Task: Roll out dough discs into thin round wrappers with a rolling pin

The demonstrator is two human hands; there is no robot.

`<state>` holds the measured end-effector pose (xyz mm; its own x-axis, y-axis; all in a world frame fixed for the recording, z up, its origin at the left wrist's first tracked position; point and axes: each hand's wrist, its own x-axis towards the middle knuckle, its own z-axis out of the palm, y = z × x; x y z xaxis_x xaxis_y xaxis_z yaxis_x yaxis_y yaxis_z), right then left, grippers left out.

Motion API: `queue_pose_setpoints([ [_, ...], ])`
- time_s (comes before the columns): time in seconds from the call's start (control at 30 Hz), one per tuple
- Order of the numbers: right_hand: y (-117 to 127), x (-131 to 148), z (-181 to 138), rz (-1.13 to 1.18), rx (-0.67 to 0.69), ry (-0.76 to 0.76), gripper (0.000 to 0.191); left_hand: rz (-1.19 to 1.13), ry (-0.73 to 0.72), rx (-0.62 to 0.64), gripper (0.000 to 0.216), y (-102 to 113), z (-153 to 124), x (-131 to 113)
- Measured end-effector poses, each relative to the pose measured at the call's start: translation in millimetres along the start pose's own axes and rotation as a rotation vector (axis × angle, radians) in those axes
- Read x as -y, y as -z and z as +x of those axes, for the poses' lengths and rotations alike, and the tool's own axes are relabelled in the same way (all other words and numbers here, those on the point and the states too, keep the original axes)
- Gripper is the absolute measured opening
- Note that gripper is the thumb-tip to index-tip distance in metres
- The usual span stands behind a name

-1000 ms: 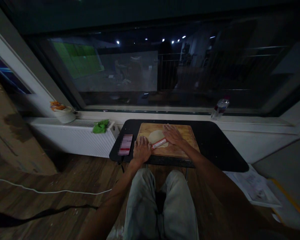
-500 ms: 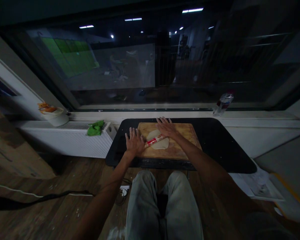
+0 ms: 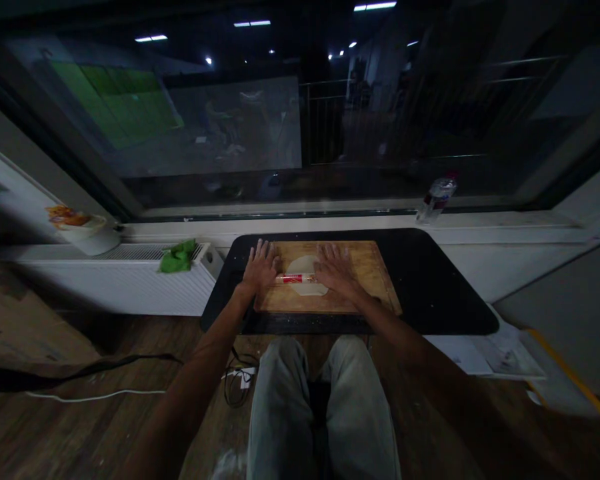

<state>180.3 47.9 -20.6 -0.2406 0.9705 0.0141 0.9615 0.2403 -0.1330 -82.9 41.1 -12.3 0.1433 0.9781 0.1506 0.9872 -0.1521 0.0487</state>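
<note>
A flat round of dough [image 3: 310,289] lies on a wooden cutting board [image 3: 350,306]. Across the dough runs a rolling pin [image 3: 293,279] with a red and white label, nearly level from left to right. My left hand [image 3: 261,268] rests over its left end, fingers stretched forward and spread. Over the right end lies my right hand [image 3: 334,268], also flat with its fingers apart. Both palms cover the ends of the pin, so the contact beneath them is hidden.
The board sits on a black tabletop [image 3: 430,287] by the window. A clear bottle [image 3: 435,199] stands on the sill. On the left radiator [image 3: 125,283] are a green cloth [image 3: 178,256] and a white tub [image 3: 91,237]. Cables [image 3: 236,387] lie on the floor.
The rolling pin has turned from slanted to nearly level. My right hand has come back toward me, and my left hand has gone slightly forward. The whole view has shifted a little.
</note>
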Motion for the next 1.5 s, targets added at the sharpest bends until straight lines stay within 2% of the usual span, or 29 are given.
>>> queue_pose_setpoints([
  [0.07,3.4,5.7,-14.5,-0.004,0.000,-0.018,0.078,0.008,0.015,0.016,0.069,1.0,-5.4,-2.0],
  [0.17,9.7,13.2,-30.5,-0.008,-0.014,-0.037,0.076,0.021,0.115,0.032,0.071,4.0,-18.0,-8.5],
  [0.3,18.0,19.8,-43.4,-0.018,-0.031,-0.050,0.073,0.007,0.254,0.064,0.072,9.5,-32.9,-19.3],
  [0.43,20.4,22.8,-52.9,-0.033,-0.063,-0.035,0.073,-0.056,0.305,0.098,0.073,14.5,-42.6,-26.0],
  [0.53,17.0,25.5,-62.0,-0.034,-0.101,-0.039,0.073,-0.059,0.286,0.080,0.076,15.5,-49.3,-27.1],
  [0.67,10.2,30.7,-79.0,-0.035,-0.161,-0.034,0.071,-0.008,0.183,0.051,0.080,12.0,-60.8,-23.0],
  [0.87,6.5,32.3,-94.6,-0.036,-0.196,-0.008,0.072,0.011,0.072,-0.031,0.067,-0.2,-82.2,-14.8],
  [1.0,7.6,26.9,-82.2,-0.026,-0.176,0.020,0.071,0.015,0.076,-0.105,0.065,-5.5,-96.3,-19.3],
  [1.2,9.1,22.0,-42.2,-0.001,-0.108,0.047,0.071,0.000,0.119,-0.178,0.063,-10.6,-106.0,-30.1],
  [1.37,9.7,21.7,-10.3,0.019,-0.066,0.064,0.073,0.004,0.175,-0.182,0.063,-9.2,-95.5,-30.8],
  [1.5,8.8,22.5,17.7,0.043,-0.025,0.082,0.076,0.009,0.201,-0.128,0.067,-3.8,-81.8,-27.6],
])
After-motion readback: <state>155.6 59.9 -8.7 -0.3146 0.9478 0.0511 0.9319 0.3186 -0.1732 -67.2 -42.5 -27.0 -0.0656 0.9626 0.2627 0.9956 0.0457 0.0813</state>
